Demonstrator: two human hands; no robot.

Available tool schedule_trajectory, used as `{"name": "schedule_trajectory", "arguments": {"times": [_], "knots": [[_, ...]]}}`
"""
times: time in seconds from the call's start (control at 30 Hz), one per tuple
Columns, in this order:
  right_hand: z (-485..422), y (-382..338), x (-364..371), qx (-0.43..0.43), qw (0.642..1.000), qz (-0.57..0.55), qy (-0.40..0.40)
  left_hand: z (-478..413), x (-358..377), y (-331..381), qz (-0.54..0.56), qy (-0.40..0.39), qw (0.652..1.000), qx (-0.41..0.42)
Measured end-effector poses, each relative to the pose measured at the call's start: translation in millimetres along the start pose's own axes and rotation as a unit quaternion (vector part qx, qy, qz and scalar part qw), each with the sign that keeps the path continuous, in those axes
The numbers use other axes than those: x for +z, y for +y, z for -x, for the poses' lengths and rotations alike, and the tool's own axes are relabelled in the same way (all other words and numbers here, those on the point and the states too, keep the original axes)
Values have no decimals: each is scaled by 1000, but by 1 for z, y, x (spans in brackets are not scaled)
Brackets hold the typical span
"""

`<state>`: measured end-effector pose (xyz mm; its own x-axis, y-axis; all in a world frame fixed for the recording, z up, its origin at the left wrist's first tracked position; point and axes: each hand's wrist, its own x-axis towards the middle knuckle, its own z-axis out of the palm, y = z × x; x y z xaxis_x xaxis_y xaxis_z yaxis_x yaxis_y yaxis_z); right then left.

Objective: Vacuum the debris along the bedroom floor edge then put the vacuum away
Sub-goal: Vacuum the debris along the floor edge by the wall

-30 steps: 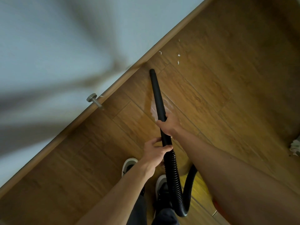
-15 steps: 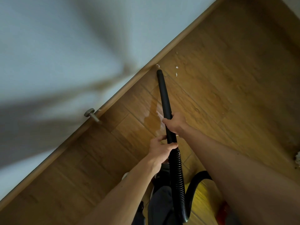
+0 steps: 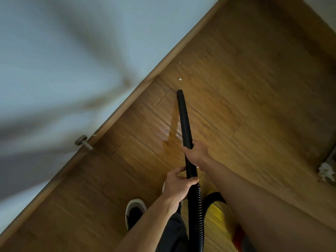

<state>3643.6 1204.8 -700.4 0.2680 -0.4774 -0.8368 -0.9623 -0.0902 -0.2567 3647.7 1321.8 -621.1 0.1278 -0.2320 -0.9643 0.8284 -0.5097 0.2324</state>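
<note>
A black vacuum wand (image 3: 184,117) points up the wooden floor, its tip a short way below a small white scrap of debris (image 3: 180,79). A second tiny white fleck (image 3: 179,63) lies nearer the wooden skirting (image 3: 127,101). My right hand (image 3: 195,152) grips the wand at mid-length. My left hand (image 3: 179,186) holds its lower end where the ribbed black hose (image 3: 196,215) begins. The hose loops down to a yellow and red vacuum body (image 3: 221,213), mostly hidden behind my right forearm.
A white wall (image 3: 63,51) runs diagonally at the left, with a metal door stopper (image 3: 83,141) jutting from the skirting. A crumpled whitish pile (image 3: 327,170) lies at the right edge. My shoe (image 3: 135,211) stands on the floor at the bottom.
The wand tip has pulled back from the skirting and to the right. The scrap by the skirting and one beside it are gone; two white bits remain.
</note>
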Motion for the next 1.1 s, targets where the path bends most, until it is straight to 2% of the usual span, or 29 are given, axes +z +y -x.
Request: {"name": "schedule_trajectory", "arguments": {"times": [0.2,0.4,0.53,0.87,1.1], "knots": [[-11,12,-12,14,1000,0,4,-7,13,3,-19,-9,1000,2],[-30,-17,-12,-12,1000,2,16,-26,9,22,6,8,1000,14],[-36,-32,-5,-17,1000,18,-3,-32,6,26,23,28,999,20],[-64,-54,-45,-29,999,20,22,-51,21,72,14,-5,999,49],[-88,-89,-43,-48,998,-1,36,-72,-1,101,12,-16,998,58]]}}
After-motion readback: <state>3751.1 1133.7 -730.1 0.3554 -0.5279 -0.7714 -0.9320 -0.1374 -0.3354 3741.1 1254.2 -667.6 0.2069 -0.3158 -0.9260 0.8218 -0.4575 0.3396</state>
